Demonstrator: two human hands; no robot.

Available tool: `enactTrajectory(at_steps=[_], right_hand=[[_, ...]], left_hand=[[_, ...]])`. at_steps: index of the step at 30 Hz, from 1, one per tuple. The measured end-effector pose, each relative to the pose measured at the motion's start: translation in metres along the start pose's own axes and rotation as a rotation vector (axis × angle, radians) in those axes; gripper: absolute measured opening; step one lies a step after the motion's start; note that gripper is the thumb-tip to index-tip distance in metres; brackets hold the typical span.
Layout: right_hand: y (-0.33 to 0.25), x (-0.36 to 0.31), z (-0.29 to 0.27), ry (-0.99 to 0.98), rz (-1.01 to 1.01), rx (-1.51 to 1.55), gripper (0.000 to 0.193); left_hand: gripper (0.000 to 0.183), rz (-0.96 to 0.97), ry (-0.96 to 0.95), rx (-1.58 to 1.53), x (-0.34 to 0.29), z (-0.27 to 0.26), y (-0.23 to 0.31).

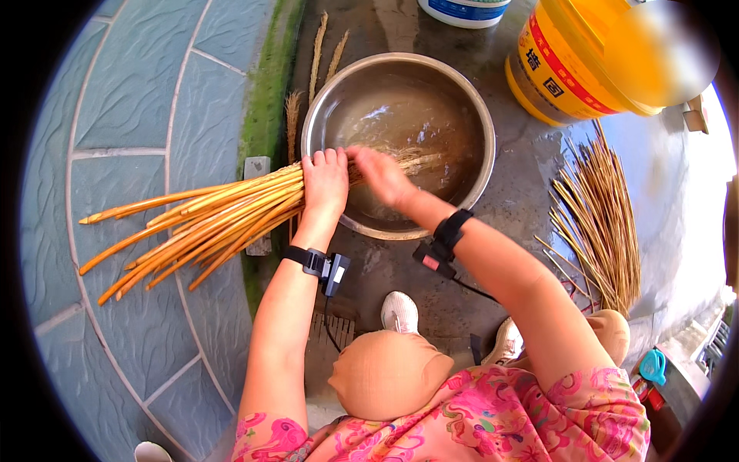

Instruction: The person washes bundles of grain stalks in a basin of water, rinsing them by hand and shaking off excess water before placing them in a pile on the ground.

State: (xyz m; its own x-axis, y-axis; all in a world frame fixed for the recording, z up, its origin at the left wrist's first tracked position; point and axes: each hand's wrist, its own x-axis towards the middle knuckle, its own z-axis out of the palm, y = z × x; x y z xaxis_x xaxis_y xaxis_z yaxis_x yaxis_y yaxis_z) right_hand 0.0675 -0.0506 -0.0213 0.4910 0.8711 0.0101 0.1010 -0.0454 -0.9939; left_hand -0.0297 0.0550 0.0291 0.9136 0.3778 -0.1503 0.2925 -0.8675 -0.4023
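Observation:
My left hand [326, 183] is wrapped over a bundle of yellow-brown dry stalks [223, 206]. The thick cut ends fan out to the left, past the basin. Their thin, feathery heads [416, 160] reach into a round metal basin [485, 173] with murky water in it. Over the basin, just right of my left hand, is my right hand [382, 177], slightly blurred. Its fingers are stretched out close together above the stalks, and no grip on them shows.
At the right lies another pile of thin brown stalks [604, 219] on wet ground. A yellow bucket [562, 69] and a white-and-blue tub [466, 11] stand at the back. Loose seed heads [292, 119] lie left of the basin, beside a grey block [257, 167] and blue-grey paving [123, 115].

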Motion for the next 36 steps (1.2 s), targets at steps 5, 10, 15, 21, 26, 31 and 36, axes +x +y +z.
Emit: enactTrajectory(at_steps=[5, 10, 15, 21, 26, 31, 36], right_hand=[[0.0, -0.004, -0.031, -0.127, 0.292, -0.722, 0.047], [0.017, 0.025, -0.075, -0.265, 0.456, -1.336, 0.038], [0.061, 0.046, -0.107, 0.421, 0.538, -0.673, 0.023], [0.031, 0.048, -0.023, 0.277, 0.324, -0.001, 0.03], [-0.005, 0.012, 0.023, 0.045, 0.082, -0.228, 0.042], [0.008, 0.013, -0.018, -0.114, 0.206, -0.641, 0.046], [0.011, 0.025, -0.076, -0.257, 0.41, -1.024, 0.037]], left_hand=[[0.079, 0.041, 0.036, -0.084, 0.008, -0.008, 0.012], [0.082, 0.016, 0.042, -0.005, -0.02, -0.012, -0.003], [0.079, 0.032, 0.046, -0.005, -0.006, -0.016, 0.013], [0.075, 0.027, 0.056, -0.002, -0.008, -0.009, 0.009], [0.073, 0.017, 0.155, -0.07, -0.008, 0.01, 0.008], [0.083, 0.137, 0.044, -0.112, -0.009, -0.031, 0.008], [0.096, 0.153, -0.066, -0.088, -0.046, -0.06, -0.027]])
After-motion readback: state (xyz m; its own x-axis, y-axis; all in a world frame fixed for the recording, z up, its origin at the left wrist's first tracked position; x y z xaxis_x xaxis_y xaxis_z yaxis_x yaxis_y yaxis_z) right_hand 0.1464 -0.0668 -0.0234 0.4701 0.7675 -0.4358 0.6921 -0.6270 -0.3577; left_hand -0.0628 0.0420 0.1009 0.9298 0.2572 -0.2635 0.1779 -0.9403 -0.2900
